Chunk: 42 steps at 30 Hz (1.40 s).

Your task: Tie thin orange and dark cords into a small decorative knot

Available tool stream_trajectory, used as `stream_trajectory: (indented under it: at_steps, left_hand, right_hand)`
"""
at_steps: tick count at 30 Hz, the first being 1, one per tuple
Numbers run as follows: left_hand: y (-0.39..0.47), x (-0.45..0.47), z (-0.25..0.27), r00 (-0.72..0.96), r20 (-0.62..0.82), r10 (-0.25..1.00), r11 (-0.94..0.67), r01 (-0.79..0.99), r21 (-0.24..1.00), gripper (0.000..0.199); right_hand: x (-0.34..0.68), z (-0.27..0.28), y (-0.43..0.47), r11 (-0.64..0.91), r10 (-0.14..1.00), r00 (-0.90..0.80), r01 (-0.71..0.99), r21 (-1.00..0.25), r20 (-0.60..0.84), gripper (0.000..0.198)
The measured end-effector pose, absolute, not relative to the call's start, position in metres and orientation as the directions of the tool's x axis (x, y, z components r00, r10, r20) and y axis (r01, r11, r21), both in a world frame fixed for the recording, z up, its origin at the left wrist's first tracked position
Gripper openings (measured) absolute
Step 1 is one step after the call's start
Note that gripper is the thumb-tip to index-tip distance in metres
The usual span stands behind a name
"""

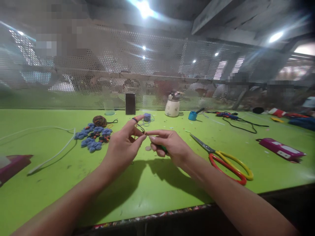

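Dark and orange yarn (140,127) runs round the raised index finger of my left hand (126,137), whose thumb and fingers pinch its working end. My right hand (169,142) is closed round a crochet hook with a green handle (163,148); its tip meets the yarn at the left fingertips, and the small stitches there are too fine to make out. Left of my hands lie several blue crocheted flowers (91,144) with dark-orange ones among them. Behind these sits a ball of variegated dark-orange yarn (99,121). A small blue yarn bundle (147,117) lies beyond my fingers.
Scissors (211,151) with red and yellow handles lie right of my right forearm. A phone (130,104), a bottle (172,105) and a blue pot (192,115) stand at the back. A purple box (280,149) is far right; a white cable (55,156) lies left.
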<state>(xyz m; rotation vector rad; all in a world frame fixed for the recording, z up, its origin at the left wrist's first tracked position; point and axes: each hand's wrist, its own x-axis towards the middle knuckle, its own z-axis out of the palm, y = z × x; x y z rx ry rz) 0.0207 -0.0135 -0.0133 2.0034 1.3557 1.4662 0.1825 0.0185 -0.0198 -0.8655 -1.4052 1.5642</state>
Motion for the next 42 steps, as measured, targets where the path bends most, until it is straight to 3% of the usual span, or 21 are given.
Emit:
stream_trajectory:
  at_steps: [3, 6, 10, 14, 19, 22, 27, 32, 42]
  left_hand:
    - [-0.012, 0.019, -0.009, -0.009, 0.484, 0.875, -0.465, 0.265, 0.845, 0.065]
    - [-0.010, 0.016, -0.005, 0.005, 0.386, 0.922, -0.386, -0.009, 0.922, 0.072]
    - [-0.008, 0.012, -0.003, 0.078, 0.271, 0.960, -0.246, -0.235, 0.940, 0.073]
    - [-0.008, 0.008, -0.001, 0.137, 0.209, 0.968, -0.148, -0.358, 0.922, 0.067]
    - [-0.007, 0.003, 0.002, 0.155, 0.199, 0.968, -0.130, -0.371, 0.919, 0.057]
    - [-0.006, 0.002, 0.003, 0.148, 0.205, 0.967, -0.138, -0.370, 0.919, 0.050]
    - [-0.002, 0.002, 0.002, 0.125, 0.223, 0.967, -0.164, -0.364, 0.917, 0.035]
    - [-0.001, 0.005, -0.005, 0.186, 0.267, 0.946, -0.235, -0.174, 0.956, 0.030]
    - [-0.004, 0.009, -0.005, 0.179, 0.268, 0.947, -0.279, 0.040, 0.959, 0.046]
  right_hand:
    - [0.180, -0.022, 0.016, -0.062, 0.906, -0.421, -0.236, -0.970, 0.044, 0.032]
    - [0.178, -0.024, 0.016, 0.010, 0.914, -0.389, -0.250, -0.968, 0.110, 0.034]
    - [0.178, -0.026, 0.016, 0.277, 0.904, -0.302, -0.120, -0.953, 0.301, 0.027]
    - [0.184, -0.026, 0.018, 0.559, 0.801, -0.285, 0.038, -0.829, 0.527, 0.024]
    - [0.196, -0.020, 0.025, 0.833, 0.548, -0.426, 0.202, -0.515, 0.720, 0.027]
    - [0.201, -0.015, 0.026, 0.865, 0.498, -0.492, 0.227, -0.447, 0.714, 0.028]
    - [0.202, -0.012, 0.024, 0.777, 0.591, -0.488, 0.131, -0.616, 0.642, 0.028]
    - [0.200, -0.014, 0.026, 0.603, 0.733, -0.441, 0.072, -0.794, 0.517, 0.025]
    - [0.202, -0.011, 0.028, 0.591, 0.757, -0.427, 0.126, -0.796, 0.495, 0.026]
